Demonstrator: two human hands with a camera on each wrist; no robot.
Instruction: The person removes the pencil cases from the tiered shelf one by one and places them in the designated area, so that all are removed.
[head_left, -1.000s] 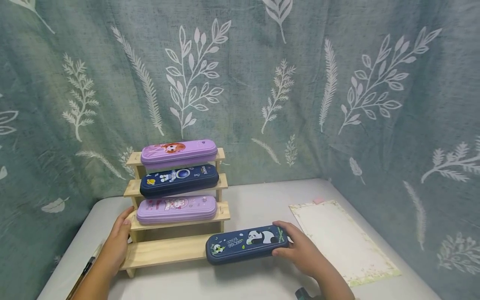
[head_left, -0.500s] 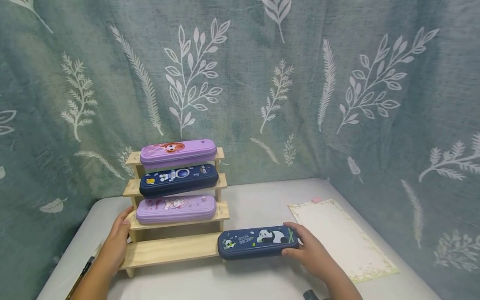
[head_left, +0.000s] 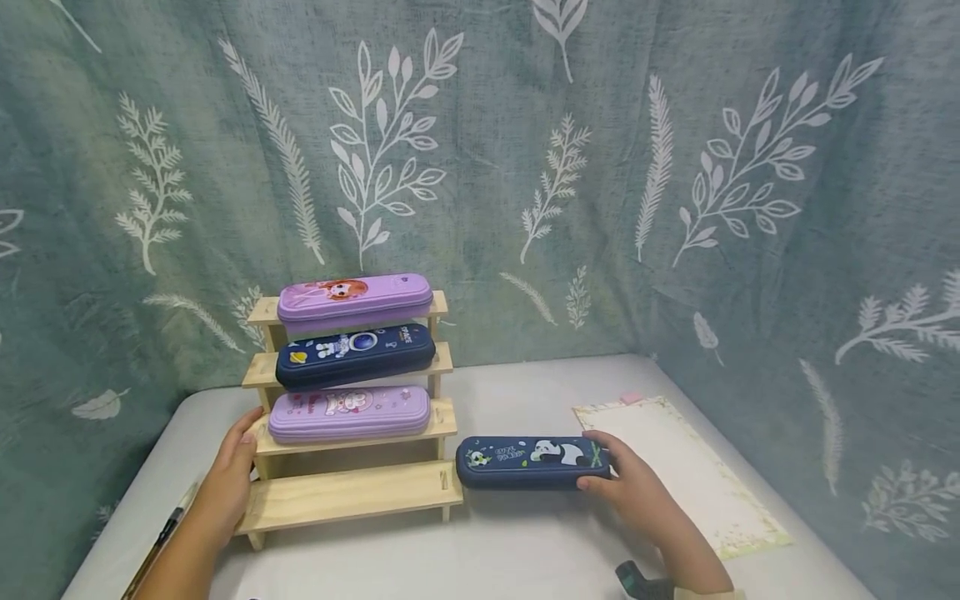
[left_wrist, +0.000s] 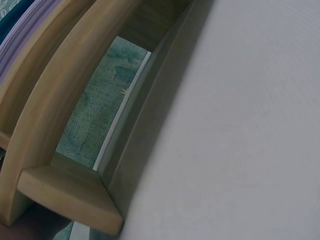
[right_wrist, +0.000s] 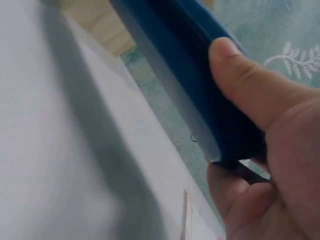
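My left hand holds the left side of a stepped wooden stand, fingertips at the end of the third shelf from the top. In the left wrist view, the stand's wooden boards fill the left, and only a dark bit of hand shows. My right hand grips the right end of a navy panda pencil case, just right of the bare bottom shelf. Thumb and fingers hold the case from both sides in the right wrist view. A shadow lies on the table below it.
Three pencil cases sit on the upper shelves: purple with a girl, navy with an astronaut, lilac with a rabbit. A bordered paper sheet lies right, a pink piece beside it. A brush-like stick lies left. A curtain stands behind.
My right hand has carried the panda pencil case rightward and slightly away, off the bottom shelf's right end, which now shows. My left hand has stayed at the stand's side.
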